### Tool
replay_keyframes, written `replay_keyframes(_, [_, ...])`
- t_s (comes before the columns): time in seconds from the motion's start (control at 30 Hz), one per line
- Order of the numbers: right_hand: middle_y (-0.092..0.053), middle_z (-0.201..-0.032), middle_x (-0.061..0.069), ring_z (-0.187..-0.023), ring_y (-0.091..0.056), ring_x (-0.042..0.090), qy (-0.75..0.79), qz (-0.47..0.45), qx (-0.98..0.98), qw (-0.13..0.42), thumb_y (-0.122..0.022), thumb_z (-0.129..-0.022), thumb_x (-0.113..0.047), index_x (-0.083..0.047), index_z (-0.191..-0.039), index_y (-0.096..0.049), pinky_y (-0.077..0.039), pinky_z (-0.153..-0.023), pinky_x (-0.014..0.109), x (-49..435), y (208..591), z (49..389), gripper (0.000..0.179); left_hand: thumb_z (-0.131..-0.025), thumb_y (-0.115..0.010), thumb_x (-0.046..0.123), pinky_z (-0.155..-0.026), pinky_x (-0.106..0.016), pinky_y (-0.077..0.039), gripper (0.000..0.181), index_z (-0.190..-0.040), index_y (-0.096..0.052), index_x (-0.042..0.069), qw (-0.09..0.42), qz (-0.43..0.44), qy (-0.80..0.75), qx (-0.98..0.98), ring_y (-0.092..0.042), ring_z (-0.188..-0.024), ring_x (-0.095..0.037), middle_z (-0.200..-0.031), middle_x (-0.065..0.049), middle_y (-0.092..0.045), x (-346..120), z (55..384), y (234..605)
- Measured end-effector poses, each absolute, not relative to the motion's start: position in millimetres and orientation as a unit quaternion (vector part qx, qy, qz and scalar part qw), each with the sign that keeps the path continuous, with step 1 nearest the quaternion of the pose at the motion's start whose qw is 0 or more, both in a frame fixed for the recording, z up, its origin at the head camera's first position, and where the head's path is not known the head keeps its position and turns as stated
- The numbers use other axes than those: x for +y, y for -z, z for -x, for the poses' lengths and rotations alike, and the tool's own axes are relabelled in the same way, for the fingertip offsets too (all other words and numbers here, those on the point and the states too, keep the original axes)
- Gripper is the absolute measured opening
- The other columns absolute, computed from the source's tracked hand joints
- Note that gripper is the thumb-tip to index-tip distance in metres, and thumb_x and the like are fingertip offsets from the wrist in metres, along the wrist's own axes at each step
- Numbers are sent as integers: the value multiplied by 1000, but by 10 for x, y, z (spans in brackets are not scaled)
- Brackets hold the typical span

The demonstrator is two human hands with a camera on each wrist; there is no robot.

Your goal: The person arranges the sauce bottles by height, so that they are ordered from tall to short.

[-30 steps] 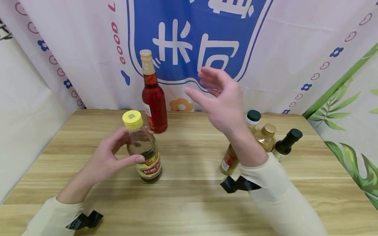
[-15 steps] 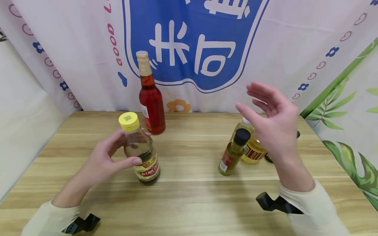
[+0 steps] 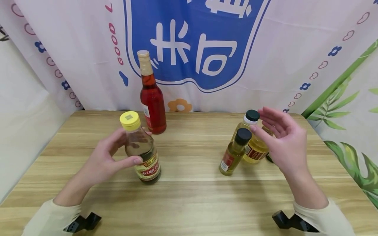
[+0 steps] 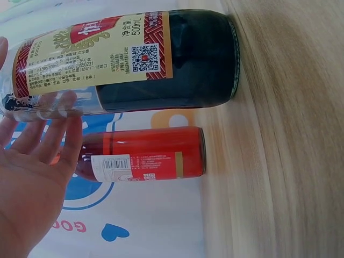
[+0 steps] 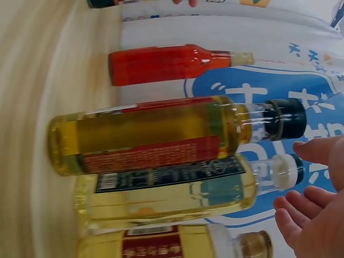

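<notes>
- while the left hand (image 3: 101, 160) grips the yellow-capped bottle (image 3: 148, 167), upright on the wood-grained table (image 3: 189, 206), the right hand (image 3: 286, 144) hovers with fingers apart, holding nothing – in the head view, apparently a reaching step.
- left wrist view: fingers show through smooth clear glass above dark contents; the red bottle (image 4: 156, 154) stands beyond, apart.
- right wrist view: thumb near the slim black-capped bottle (image 5: 148, 137), contact unclear – straight-sided glass, golden contents; taking it would call for closing thumb and fingers round its narrow neck.
</notes>
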State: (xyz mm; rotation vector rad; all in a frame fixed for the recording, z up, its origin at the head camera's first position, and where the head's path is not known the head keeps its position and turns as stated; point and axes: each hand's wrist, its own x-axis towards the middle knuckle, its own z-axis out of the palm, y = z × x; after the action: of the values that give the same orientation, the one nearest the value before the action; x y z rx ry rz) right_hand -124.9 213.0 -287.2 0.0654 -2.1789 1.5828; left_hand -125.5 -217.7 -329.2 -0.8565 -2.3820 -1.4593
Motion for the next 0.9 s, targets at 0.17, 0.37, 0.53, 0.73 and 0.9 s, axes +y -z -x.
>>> replay_keyframes(0.17, [-69,-136,3,-119,-69,0,-546,-25,-812,207,-81,-91,1,-5,-143,-63,-53,-101,13,2155,2989,1239,56,-79,-82,-13,-98,-13,-53,77,-149,-56,6,107,288,501,-809,-67,-115,-4,-133,13,-69,-2166,1265,3288])
replay_keyframes(0.37, [-69,-133,6,-117,-68,-3,-537,-30,-820,196,-79,-93,-1,-1,-145,-60,-54,-100,14,2156,3061,1243,55,-79,-81,-15,-96,-14,-54,77,-149,-56,6,106,295,509,-802,-67,-114,-6,-133,9,-70,-2154,1274,3291])
replay_keyframes(0.53, [-69,-138,16,-112,-66,-9,-525,-29,-830,185,-78,-95,-3,-2,-146,-61,-54,-97,11,2144,3074,1273,54,-78,-81,-16,-96,-13,-54,77,-148,-55,1,111,299,511,-798,-67,-114,-4,-132,11,-70,-2156,1278,3298])
replay_keyframes(0.73, [-69,-140,21,-118,-72,10,-483,-32,-855,183,-79,-96,-9,0,-143,-63,-52,-94,6,2116,3052,1296,50,-77,-81,-18,-97,-13,-54,76,-146,-56,0,116,305,508,-797,-68,-109,-6,-132,9,-70,-2171,1272,3306])
replay_keyframes(0.9, [-69,-138,26,-126,-71,39,-460,-21,-873,163,-79,-97,-13,2,-144,-62,-51,-90,5,2113,3039,1284,52,-78,-81,-16,-97,-13,-54,77,-148,-56,4,111,294,500,-807,-68,-109,-5,-133,12,-68,-2173,1263,3302])
